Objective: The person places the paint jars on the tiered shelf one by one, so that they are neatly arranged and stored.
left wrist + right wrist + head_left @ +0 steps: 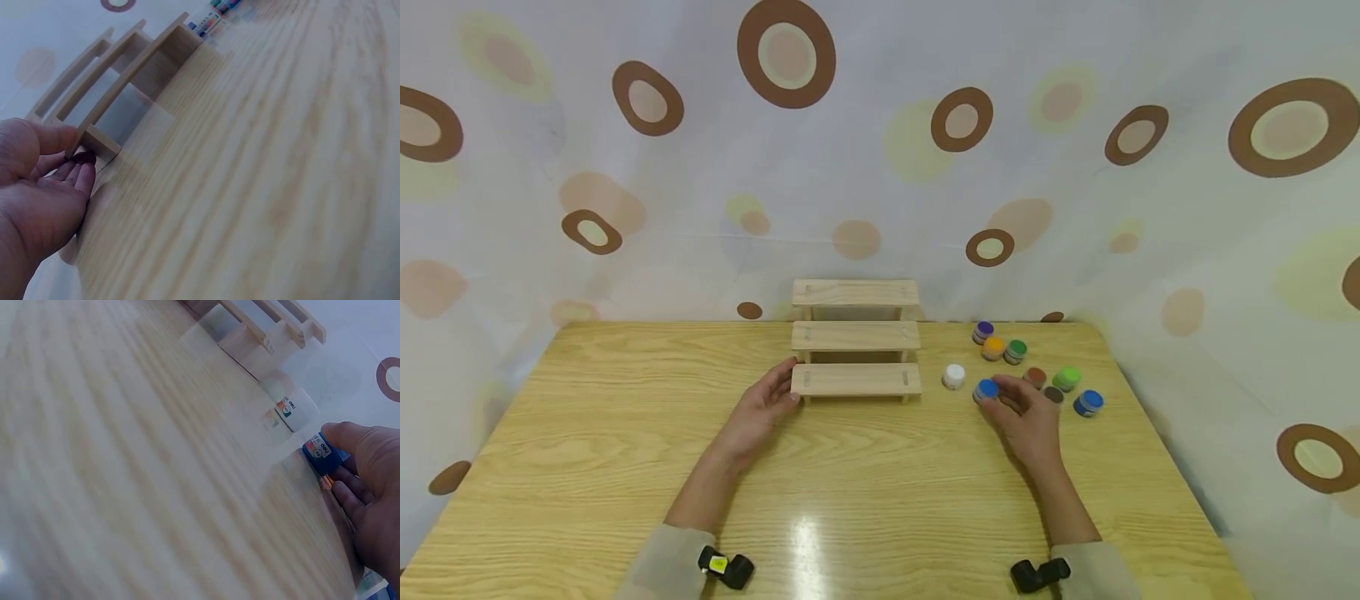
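A blue jar [986, 390] is pinched by the right hand [1026, 418]; a dark jar [1054, 394] is partly hidden. The wooden rack [856, 336] is gripped by the left hand [758, 417].

- Counted nine small lidded jars [993, 348] altogether.
- Found two with blue lids, namely a pinched blue jar [986, 390] and a rightmost blue jar [1088, 403].
- Found two with green lids, namely a dark green jar [1016, 351] and a light green jar [1067, 378].
- Counted just one each of white jar [953, 377], purple jar [982, 332], orange jar [993, 348], reddish-brown jar [1035, 377] and blackish jar [1054, 395].
- Counted one wooden stand [856, 336] with three boards.
- Counted two hands, left hand [758, 417] and right hand [1028, 417].
- Counted two sleeves [670, 562].
- Counted two black wrist devices [739, 572].
- Counted one desk [880, 483].
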Tool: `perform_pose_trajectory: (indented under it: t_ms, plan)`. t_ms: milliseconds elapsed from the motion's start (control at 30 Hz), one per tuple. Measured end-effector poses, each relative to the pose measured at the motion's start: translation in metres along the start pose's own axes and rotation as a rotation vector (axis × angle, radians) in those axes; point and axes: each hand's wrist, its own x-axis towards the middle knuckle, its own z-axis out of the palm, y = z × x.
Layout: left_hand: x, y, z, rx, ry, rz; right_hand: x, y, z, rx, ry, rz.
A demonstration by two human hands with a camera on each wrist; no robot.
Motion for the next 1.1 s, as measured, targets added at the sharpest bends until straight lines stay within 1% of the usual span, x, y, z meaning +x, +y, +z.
perform_pose_trajectory:
  t_ms: [100,167,333,667,867,967,1100]
  plan:
    - [0.0,0.0,0.001,-0.003,-0.001,0.004,-0.002,-0.013,0.002,-0.01,-0.008,-0.018]
    - [0.0,0.0,0.001,0.0,0.0,0.005,-0.002,-0.021,0.002,-0.018,-0.018,-0.012]
    - [-0.002,-0.001,0.0,0.005,0.015,-0.006,-0.003,-0.028,0.004,-0.019,-0.04,0.001]
    - [-0.001,0.001,0.001,-0.007,-0.018,0.007,-0.006,-0.027,0.006,-0.04,-0.077,-0.074]
    - [0.0,0.001,0.001,-0.01,-0.016,0.008,-0.003,-0.005,0.01,0.033,-0.091,-0.126]
    - [0.0,0.002,0.002,-0.018,-0.013,0.009,-0.003,-0.003,0.013,0.087,-0.147,-0.118]
    - [-0.001,0.003,0.002,-0.02,-0.013,0.006,-0.007,-0.014,0.022,0.135,-0.242,-0.152]
